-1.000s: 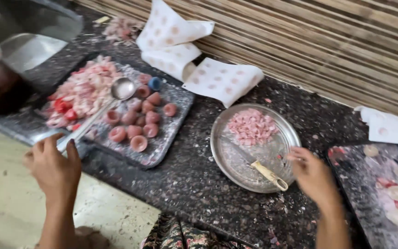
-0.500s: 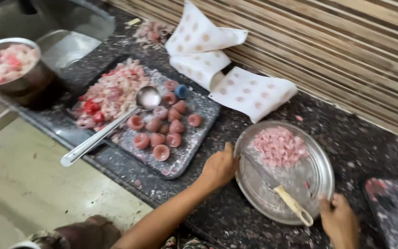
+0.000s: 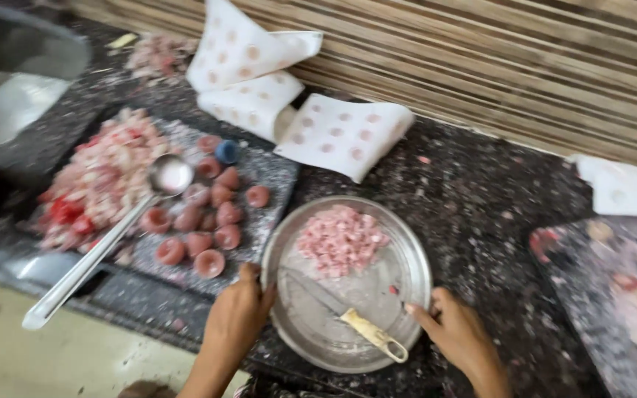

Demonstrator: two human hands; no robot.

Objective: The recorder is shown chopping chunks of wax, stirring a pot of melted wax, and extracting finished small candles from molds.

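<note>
Left hand: the left hand (image 3: 236,318) grips the near-left rim of the round steel plate (image 3: 407,254), fingers curled on the edge. 1.0 s ago it held the ladle handle; 0.5 s ago it was reaching across. It has let go of the ladle and now works at the plate.
Right hand: the right hand (image 3: 457,333) clasps the near-right rim of the plate, thumb on the edge. Both hands now bracket the plate, which suggests the plate is about to be lifted or turned.
Plate: it rests on the dark speckled tabletop (image 3: 481,191), central in view.
Knife: a knife with a cream handle (image 3: 372,334) lies loose inside the plate, on its near side, no longer in the right hand.
Chopped pieces: a pink heap (image 3: 342,239) sits on the plate's far half.
Ladle: the steel ladle (image 3: 105,242) lies left of the plate, unattended, across a grey tray (image 3: 263,193).
Tray contents: round pink cups (image 3: 209,263) and pale chopped bits (image 3: 108,173).
Farther: white dotted mould sheets (image 3: 342,134) lie beyond the plate, against a striped wall.
</note>
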